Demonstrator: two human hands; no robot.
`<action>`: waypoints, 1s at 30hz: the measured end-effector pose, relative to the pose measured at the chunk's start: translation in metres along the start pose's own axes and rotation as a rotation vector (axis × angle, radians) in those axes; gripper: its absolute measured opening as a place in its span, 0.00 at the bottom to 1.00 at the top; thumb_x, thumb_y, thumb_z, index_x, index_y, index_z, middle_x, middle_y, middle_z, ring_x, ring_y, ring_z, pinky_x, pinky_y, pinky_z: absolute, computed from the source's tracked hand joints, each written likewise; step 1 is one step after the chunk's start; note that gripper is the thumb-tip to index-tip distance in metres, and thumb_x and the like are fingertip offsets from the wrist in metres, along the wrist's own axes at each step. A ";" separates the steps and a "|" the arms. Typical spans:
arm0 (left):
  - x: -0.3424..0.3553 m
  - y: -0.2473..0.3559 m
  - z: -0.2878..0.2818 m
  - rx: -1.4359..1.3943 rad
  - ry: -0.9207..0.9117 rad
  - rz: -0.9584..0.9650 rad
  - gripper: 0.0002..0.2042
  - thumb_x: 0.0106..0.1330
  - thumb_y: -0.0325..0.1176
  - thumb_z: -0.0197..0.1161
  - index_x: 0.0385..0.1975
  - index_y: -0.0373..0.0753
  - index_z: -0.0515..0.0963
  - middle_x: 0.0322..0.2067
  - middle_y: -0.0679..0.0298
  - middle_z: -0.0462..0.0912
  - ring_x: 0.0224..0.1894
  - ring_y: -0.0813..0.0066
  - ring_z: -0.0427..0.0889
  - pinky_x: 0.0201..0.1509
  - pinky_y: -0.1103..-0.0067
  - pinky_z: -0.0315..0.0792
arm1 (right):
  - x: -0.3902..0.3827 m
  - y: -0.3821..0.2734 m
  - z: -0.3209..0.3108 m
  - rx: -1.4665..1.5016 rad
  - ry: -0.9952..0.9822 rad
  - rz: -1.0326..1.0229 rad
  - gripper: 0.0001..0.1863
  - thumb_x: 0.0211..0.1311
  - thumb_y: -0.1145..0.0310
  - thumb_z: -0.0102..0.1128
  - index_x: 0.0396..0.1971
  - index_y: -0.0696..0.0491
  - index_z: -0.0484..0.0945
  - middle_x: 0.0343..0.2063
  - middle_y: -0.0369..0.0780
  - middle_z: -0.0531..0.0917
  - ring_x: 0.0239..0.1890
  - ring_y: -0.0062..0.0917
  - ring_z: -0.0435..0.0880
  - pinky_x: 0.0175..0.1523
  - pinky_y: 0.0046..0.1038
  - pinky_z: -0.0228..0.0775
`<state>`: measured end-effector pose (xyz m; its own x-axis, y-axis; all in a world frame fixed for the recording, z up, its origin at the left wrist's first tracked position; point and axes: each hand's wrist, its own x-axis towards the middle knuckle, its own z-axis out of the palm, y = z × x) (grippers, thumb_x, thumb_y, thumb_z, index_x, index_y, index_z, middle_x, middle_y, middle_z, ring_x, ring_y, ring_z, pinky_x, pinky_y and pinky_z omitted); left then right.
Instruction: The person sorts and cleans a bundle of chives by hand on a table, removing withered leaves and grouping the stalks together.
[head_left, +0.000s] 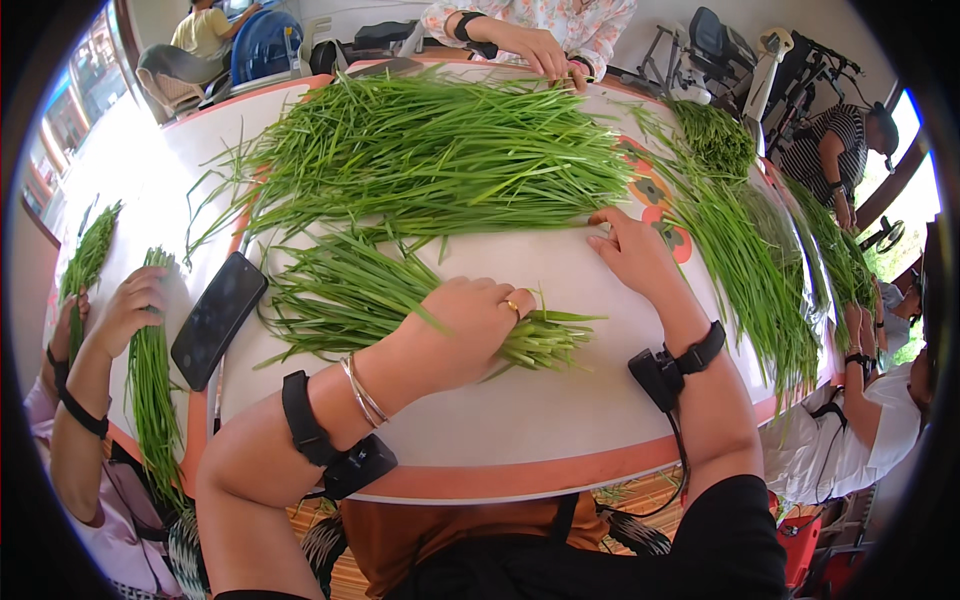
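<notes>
From where I stand, the person's left hand [455, 325] has its fingers clamped around a small bunch of garlic chives [355, 290] on the pale surface [500, 430], gripping it close to the stem ends. The bunch slants gently, leaf tips off to the left, stems poking out on the right below the knuckles. The right hand [635, 260] has its thumb and forefinger parted, with nothing between them that I can see. What matters here is the big heap of chives [430, 150]: it lies just beyond both hands, its long axis running left to right, and the right hand is the nearer, its forefinger by the heap's lower right stem end. Whether that fingertip touches a stem, I can't tell. A black phone [220, 320] lies left of the bunch.
</notes>
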<state>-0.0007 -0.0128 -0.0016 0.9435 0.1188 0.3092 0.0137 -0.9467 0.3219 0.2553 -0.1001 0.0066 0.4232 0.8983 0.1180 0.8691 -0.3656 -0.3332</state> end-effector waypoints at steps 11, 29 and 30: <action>-0.002 -0.001 0.001 0.029 0.036 0.083 0.20 0.47 0.34 0.71 0.39 0.42 0.71 0.33 0.63 0.76 0.41 0.63 0.77 0.46 0.71 0.69 | 0.002 -0.001 0.010 0.039 0.095 -0.108 0.10 0.56 0.63 0.62 0.32 0.54 0.79 0.34 0.46 0.82 0.36 0.39 0.82 0.40 0.38 0.72; -0.001 -0.001 0.001 0.026 0.029 0.091 0.18 0.50 0.35 0.70 0.39 0.41 0.72 0.32 0.63 0.77 0.40 0.63 0.78 0.46 0.71 0.68 | -0.002 -0.007 0.004 0.028 0.032 -0.061 0.17 0.53 0.56 0.66 0.37 0.52 0.80 0.36 0.44 0.81 0.36 0.38 0.82 0.41 0.38 0.73; -0.001 -0.001 0.001 0.029 0.028 0.086 0.18 0.50 0.35 0.70 0.39 0.41 0.72 0.32 0.63 0.77 0.40 0.63 0.78 0.46 0.71 0.68 | -0.003 -0.006 0.005 0.028 0.072 -0.108 0.17 0.52 0.55 0.67 0.36 0.52 0.80 0.37 0.44 0.80 0.38 0.39 0.81 0.42 0.39 0.72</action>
<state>-0.0014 -0.0123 -0.0032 0.9322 0.0446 0.3593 -0.0571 -0.9619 0.2675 0.2475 -0.0994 0.0032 0.3458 0.9119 0.2210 0.9035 -0.2601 -0.3406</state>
